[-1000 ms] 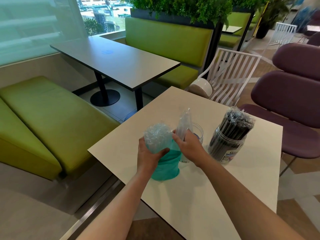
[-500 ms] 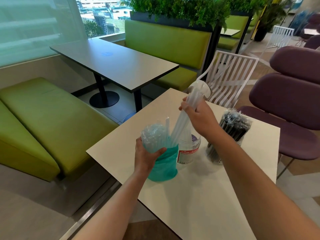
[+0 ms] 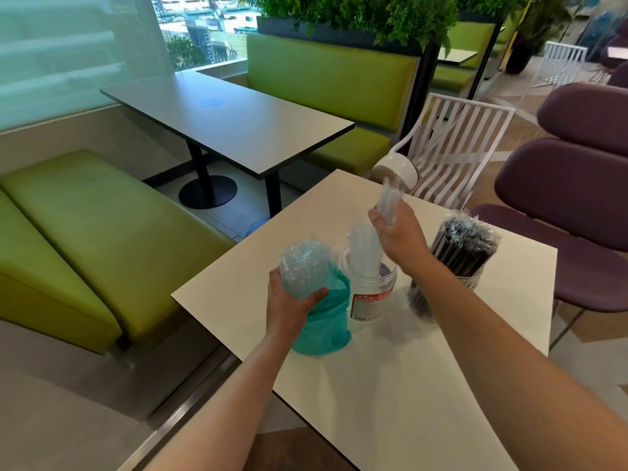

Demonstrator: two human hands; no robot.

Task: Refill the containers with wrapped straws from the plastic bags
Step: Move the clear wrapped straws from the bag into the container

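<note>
On the white table (image 3: 390,385) my left hand (image 3: 289,300) grips a teal plastic bag (image 3: 326,321) whose clear wrapped straws (image 3: 302,266) bulge out of its top. My right hand (image 3: 397,232) pinches a bunch of clear wrapped straws (image 3: 377,232), their lower ends inside the clear container (image 3: 370,297) with a red and white label. That container stands just right of the bag. Further right, a second clear container (image 3: 441,287) holds black wrapped straws (image 3: 465,236) and leans slightly.
A white slatted chair (image 3: 452,158) with a round white object (image 3: 397,168) on it stands beyond the table's far edge. Purple seats (image 3: 571,198) lie to the right, green benches (image 3: 85,232) and a grey table (image 3: 231,120) to the left.
My right hand has carried the bunch of clear straws from above the bag over to the labelled container, and their lower ends now sit inside it. My left hand keeps its hold on the bag.
</note>
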